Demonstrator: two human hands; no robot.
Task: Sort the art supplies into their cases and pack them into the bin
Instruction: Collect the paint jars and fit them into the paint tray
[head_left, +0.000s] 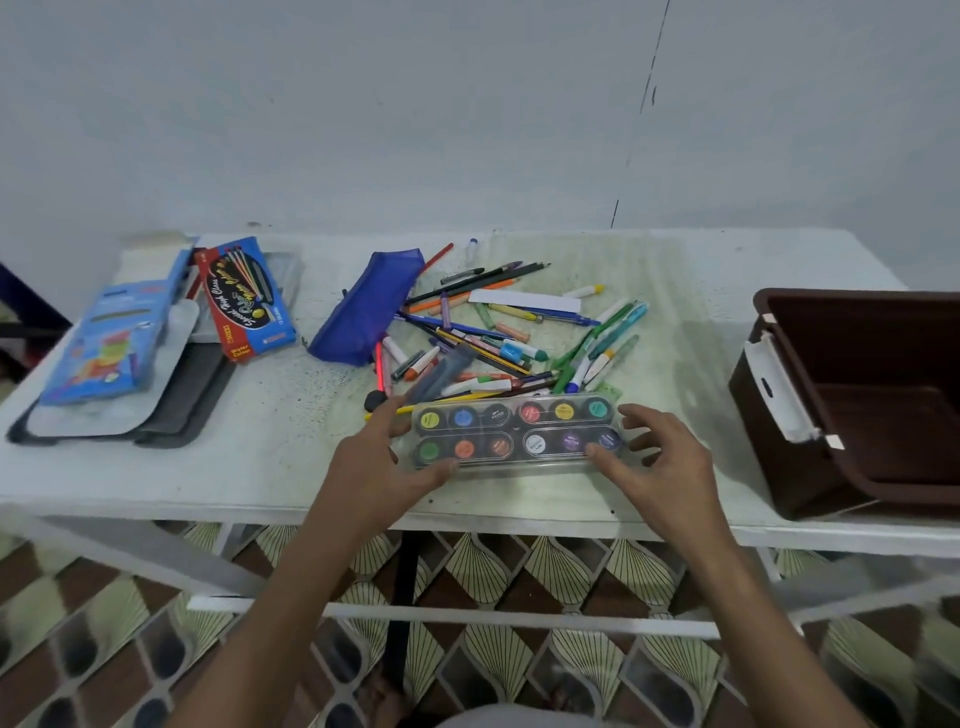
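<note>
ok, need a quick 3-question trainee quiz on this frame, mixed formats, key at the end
1. True or false: the dark brown plastic bin already holds art supplies.
2. Multiple choice: the clear plastic paint case with round colour pots has how many pots? A) eight B) twelve C) sixteen
3. Short answer: on which side of the loose pile of pens and crayons does the blue mesh zip pouch lie?

Key
1. False: what shows of its inside looks empty.
2. B, two rows of six, with the left hand and right hand at its ends.
3. The person's left.
</note>
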